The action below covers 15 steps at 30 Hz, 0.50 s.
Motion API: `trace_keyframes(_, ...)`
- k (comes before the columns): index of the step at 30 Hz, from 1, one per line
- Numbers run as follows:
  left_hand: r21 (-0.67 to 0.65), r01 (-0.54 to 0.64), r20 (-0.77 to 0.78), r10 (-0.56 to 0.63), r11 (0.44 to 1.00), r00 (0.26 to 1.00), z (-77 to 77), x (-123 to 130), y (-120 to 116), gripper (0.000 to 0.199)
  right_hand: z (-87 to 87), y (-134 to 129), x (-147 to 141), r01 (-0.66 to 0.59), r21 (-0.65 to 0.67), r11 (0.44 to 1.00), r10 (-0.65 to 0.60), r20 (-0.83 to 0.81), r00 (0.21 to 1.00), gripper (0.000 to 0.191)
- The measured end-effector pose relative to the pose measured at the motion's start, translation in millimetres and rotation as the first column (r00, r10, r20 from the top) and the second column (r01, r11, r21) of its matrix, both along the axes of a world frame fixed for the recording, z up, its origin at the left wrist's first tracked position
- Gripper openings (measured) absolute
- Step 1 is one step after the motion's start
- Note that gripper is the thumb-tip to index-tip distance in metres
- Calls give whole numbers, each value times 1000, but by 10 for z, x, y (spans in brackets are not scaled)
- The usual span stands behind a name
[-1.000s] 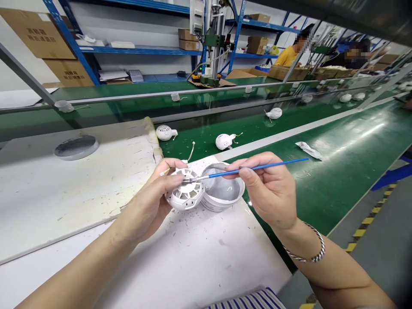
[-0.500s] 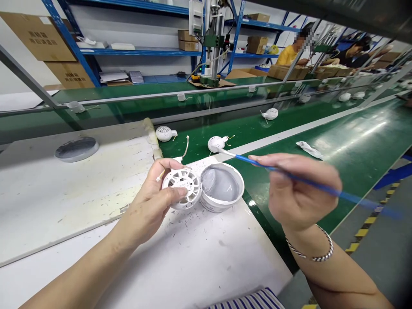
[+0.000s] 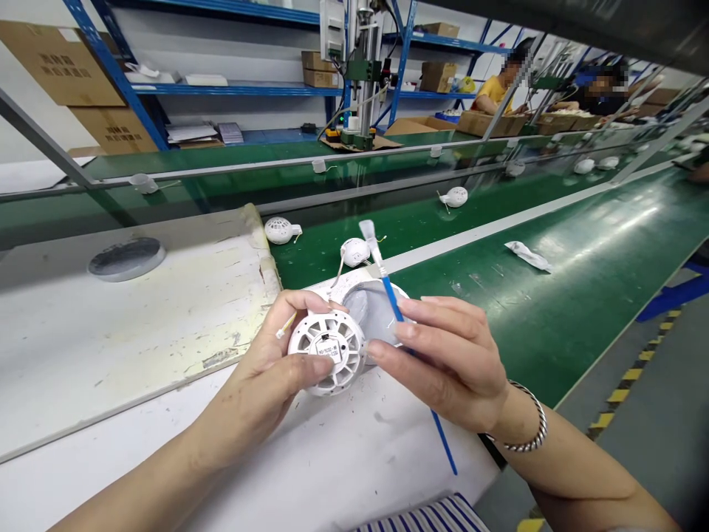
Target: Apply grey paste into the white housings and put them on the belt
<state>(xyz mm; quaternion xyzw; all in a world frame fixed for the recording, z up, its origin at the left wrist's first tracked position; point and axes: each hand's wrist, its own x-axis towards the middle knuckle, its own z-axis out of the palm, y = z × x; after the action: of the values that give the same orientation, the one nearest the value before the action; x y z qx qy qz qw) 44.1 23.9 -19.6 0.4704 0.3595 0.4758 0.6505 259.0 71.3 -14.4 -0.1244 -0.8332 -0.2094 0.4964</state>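
Observation:
A round white vented part (image 3: 344,373) with a small label at its centre is gripped by my left hand (image 3: 282,362), the thumb lying across its face. A short wire with a white connector pokes out by the fingers. My right hand (image 3: 448,358) holds a blue-handled brush (image 3: 392,297), its pale bristles pointing up and away, the handle's end slanting down toward me. Behind both hands sits a white tub (image 3: 407,290) with grey material inside, partly hidden by the part and the right fingers.
A grey-topped round lid (image 3: 127,258) lies on a worn white board (image 3: 193,318) at left. On the green conveyor (image 3: 498,288) are several white round parts (image 3: 354,253) and a crumpled white packet (image 3: 528,256). People sit far back right, beyond metal rails.
My right hand has moved left and down beside the vented part, and the brush has swung from nearly level to upright. The part has shifted slightly right and toward me.

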Motion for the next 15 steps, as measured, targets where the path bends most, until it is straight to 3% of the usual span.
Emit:
trace_keyframes(3, 24, 28, 35, -29, 999, 999, 1, -11, -5, 29, 2, -17, -10, 17, 5, 1000, -17, -17, 1000, 18)
trace_keyframes(11, 170, -89, -248, 130, 981, 960, 8, 79, -112, 27, -146, -8, -118, 19, 40, 999, -20, 32, 999, 23)
trace_keyframes(13, 229, -139, -323, 210, 963, 923, 4, -33, -31, 28, -162, 37, -90, 23, 30, 999, -24, 37, 999, 21)
trace_keyframes(15, 298, -268, -441, 381, 916, 813, -7, -349, 134, 34, -158, 103, -30, 6, -4, 1000, -6, -12, 1000, 24)
